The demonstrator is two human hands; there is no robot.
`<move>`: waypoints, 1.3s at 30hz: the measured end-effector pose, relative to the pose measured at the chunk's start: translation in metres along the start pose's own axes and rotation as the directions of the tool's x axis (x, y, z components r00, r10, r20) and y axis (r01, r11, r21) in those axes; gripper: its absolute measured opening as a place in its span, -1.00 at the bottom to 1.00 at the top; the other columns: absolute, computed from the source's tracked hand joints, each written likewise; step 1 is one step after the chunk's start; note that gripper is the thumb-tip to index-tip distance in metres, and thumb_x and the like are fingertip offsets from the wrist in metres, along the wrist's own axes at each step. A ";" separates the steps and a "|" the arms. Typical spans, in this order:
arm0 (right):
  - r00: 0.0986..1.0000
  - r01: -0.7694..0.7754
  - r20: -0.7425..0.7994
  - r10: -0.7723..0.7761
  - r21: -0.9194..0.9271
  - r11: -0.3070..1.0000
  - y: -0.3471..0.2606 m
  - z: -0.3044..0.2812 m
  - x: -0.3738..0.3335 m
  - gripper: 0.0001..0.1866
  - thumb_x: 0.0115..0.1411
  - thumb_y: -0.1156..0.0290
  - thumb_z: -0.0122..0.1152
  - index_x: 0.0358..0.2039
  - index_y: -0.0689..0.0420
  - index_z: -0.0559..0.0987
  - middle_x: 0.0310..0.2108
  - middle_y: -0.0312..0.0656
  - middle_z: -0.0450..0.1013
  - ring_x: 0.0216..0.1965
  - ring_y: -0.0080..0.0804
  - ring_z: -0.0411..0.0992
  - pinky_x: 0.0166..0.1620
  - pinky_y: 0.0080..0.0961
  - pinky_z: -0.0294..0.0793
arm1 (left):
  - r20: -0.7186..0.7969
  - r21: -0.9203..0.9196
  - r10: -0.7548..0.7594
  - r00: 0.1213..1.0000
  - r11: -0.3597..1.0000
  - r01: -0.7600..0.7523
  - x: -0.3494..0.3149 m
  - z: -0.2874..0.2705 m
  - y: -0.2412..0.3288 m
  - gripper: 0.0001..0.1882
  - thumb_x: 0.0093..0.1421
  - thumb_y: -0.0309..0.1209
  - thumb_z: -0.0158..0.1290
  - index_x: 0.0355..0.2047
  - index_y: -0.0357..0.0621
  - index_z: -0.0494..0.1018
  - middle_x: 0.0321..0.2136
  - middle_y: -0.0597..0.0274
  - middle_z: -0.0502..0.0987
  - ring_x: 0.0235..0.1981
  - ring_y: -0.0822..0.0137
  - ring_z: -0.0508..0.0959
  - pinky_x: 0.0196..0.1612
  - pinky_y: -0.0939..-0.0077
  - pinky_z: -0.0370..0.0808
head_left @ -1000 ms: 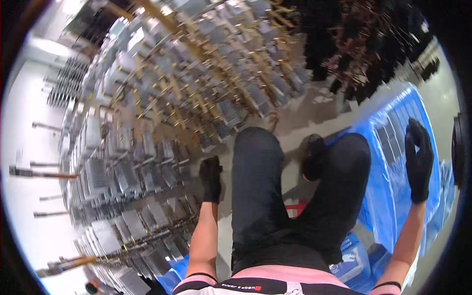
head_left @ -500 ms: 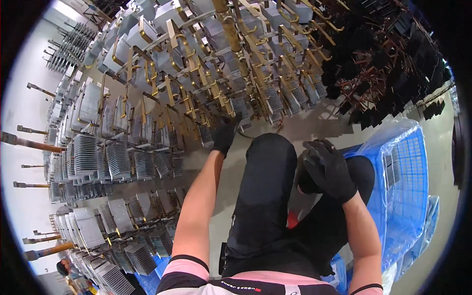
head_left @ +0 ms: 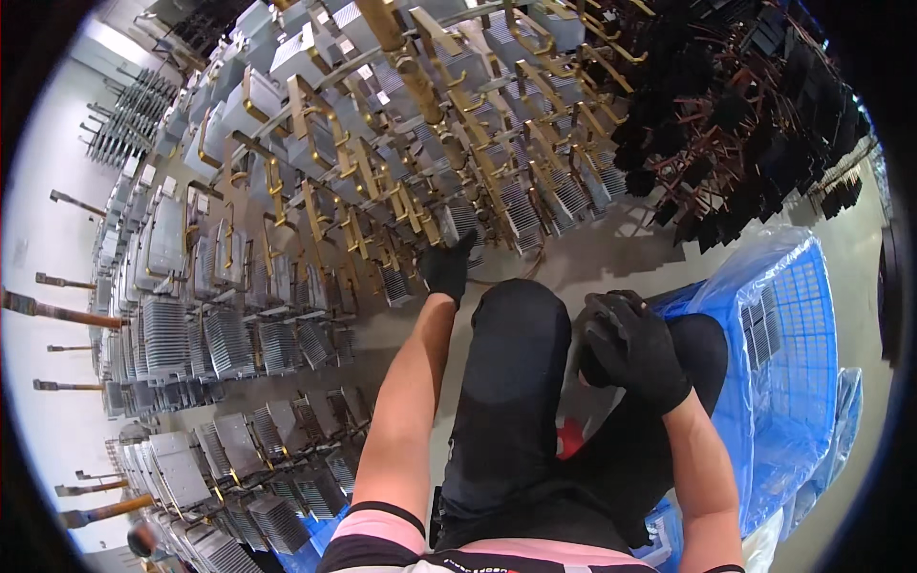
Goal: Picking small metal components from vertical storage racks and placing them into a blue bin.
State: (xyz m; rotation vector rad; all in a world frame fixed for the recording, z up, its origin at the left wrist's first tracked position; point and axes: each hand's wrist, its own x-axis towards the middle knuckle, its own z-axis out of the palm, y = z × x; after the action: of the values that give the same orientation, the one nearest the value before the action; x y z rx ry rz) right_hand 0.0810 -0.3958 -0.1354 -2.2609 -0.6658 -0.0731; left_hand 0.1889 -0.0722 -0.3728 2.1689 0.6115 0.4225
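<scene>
The left hand (head_left: pixel 446 267), in a black glove, reaches up to a finned metal heat sink (head_left: pixel 461 224) hanging on a brass-coloured rack (head_left: pixel 401 191); whether its grip has closed cannot be told. The gloved right hand (head_left: pixel 635 349) rests loosely curled and empty over the knee, beside a blue plastic crate (head_left: pixel 793 363).

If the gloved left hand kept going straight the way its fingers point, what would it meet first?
Most likely the finned grey heat sink hanging on the brass rack just beyond the left hand; depth is unclear, so it may already be touching.
</scene>
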 end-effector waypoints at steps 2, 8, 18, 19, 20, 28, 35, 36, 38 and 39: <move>0.999 -0.042 0.020 0.042 0.002 0.999 0.003 -0.005 -0.004 -0.58 0.12 0.41 0.28 0.00 0.17 0.50 -0.17 0.09 0.46 -0.17 0.07 0.45 -0.13 -0.15 0.45 | 0.237 0.124 -0.313 0.920 0.949 0.291 -0.001 0.007 0.001 -0.62 0.06 -0.16 0.30 -0.34 -0.27 0.57 -0.58 0.24 0.52 -0.56 0.35 0.45 -0.43 0.27 0.38; 1.000 0.014 -0.010 -0.014 0.012 1.000 -0.011 -0.007 0.000 -0.60 0.14 0.40 0.26 0.01 0.16 0.48 -0.14 0.07 0.46 -0.13 0.07 0.44 -0.09 -0.17 0.45 | 0.118 -0.106 0.121 0.986 0.988 -0.109 0.020 -0.012 -0.057 -0.40 0.00 0.03 0.28 -0.24 -0.33 0.53 -0.49 0.12 0.56 -0.43 0.24 0.53 -0.31 0.19 0.42; 0.996 0.018 -0.086 -0.013 0.056 0.998 -0.016 -0.005 -0.005 -0.59 0.14 0.42 0.26 0.03 0.17 0.50 -0.09 0.09 0.46 -0.11 0.12 0.45 -0.08 -0.18 0.48 | 0.242 -0.399 0.118 0.963 0.917 -0.012 -0.031 -0.057 -0.033 -0.69 0.21 -0.25 0.18 -0.19 -0.26 0.54 -0.49 0.34 0.35 -0.45 0.46 0.39 -0.45 0.43 0.33; 0.996 0.012 -0.092 -0.008 0.047 0.999 -0.015 -0.003 -0.005 -0.59 0.14 0.42 0.26 0.03 0.17 0.50 -0.09 0.09 0.46 -0.11 0.12 0.45 -0.08 -0.18 0.48 | 0.251 -0.420 0.142 0.958 0.907 -0.025 -0.046 -0.068 -0.030 -0.69 0.23 -0.28 0.15 -0.12 -0.25 0.54 -0.46 0.34 0.36 -0.43 0.45 0.40 -0.43 0.42 0.34; 0.992 0.027 -0.128 -0.022 0.037 0.999 -0.014 -0.001 -0.006 -0.57 0.15 0.40 0.26 0.04 0.17 0.48 -0.10 0.09 0.45 -0.12 0.12 0.45 -0.08 -0.17 0.47 | 0.265 -0.442 0.171 0.949 0.896 -0.038 -0.062 -0.083 -0.019 -0.68 0.24 -0.32 0.13 -0.05 -0.23 0.53 -0.43 0.34 0.37 -0.41 0.43 0.41 -0.40 0.42 0.36; 0.983 -0.089 -0.132 0.128 0.270 0.959 -0.054 -0.051 -0.016 -0.35 0.17 0.34 0.31 0.23 0.21 0.30 0.05 0.02 0.41 0.01 -0.15 0.44 0.02 -0.32 0.44 | 0.111 -0.468 0.218 0.970 0.872 -0.142 -0.119 -0.181 0.148 -0.61 0.21 -0.48 0.10 0.04 -0.33 0.40 -0.18 0.14 0.42 -0.24 0.32 0.46 -0.13 0.41 0.43; 0.902 0.084 -0.430 -0.031 0.106 0.991 -0.083 -0.104 -0.024 -0.20 0.14 0.20 0.38 0.24 0.29 0.18 0.10 0.15 0.36 0.07 0.01 0.44 0.09 -0.20 0.44 | -0.105 -0.310 0.836 0.539 0.488 -0.816 -0.186 -0.149 0.292 -0.51 0.06 -0.46 0.25 -0.01 -0.25 0.34 0.07 0.03 0.39 0.04 0.13 0.41 0.12 0.28 0.36; 0.920 -0.016 -0.384 0.071 0.145 0.989 -0.081 -0.119 -0.031 -0.21 0.13 0.20 0.39 0.23 0.28 0.19 0.11 0.15 0.35 0.08 0.01 0.43 0.09 -0.21 0.45 | -0.101 -0.258 0.894 0.437 0.401 -0.879 -0.193 -0.144 0.303 -0.48 0.04 -0.45 0.28 -0.01 -0.24 0.33 0.09 0.01 0.39 0.09 0.08 0.39 0.17 0.24 0.33; 0.911 -0.147 -0.361 0.199 0.167 0.975 -0.059 -0.150 -0.051 -0.22 0.12 0.20 0.40 0.21 0.27 0.21 0.13 0.14 0.33 0.08 0.01 0.43 0.10 -0.22 0.45 | -0.066 -0.315 0.927 0.368 0.331 -0.889 -0.205 -0.130 0.325 -0.48 0.04 -0.44 0.28 -0.01 -0.24 0.35 0.08 -0.01 0.39 0.10 0.05 0.39 0.18 0.21 0.32; 0.883 -0.044 -0.446 0.144 0.228 0.973 -0.036 -0.171 -0.069 -0.26 0.10 0.30 0.41 0.19 0.24 0.23 0.06 0.03 0.36 0.06 -0.15 0.43 0.08 -0.32 0.45 | -0.039 -0.330 0.948 0.315 0.285 -0.900 -0.210 -0.120 0.335 -0.49 0.04 -0.43 0.29 -0.02 -0.24 0.37 0.07 -0.02 0.40 0.11 0.02 0.39 0.18 0.18 0.31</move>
State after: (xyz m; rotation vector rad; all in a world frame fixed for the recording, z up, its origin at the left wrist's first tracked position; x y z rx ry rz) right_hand 0.0291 -0.5236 -0.0078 -1.9619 -0.2895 -0.4573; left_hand 0.0507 -0.2950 -0.0539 1.9974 -0.9312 0.8626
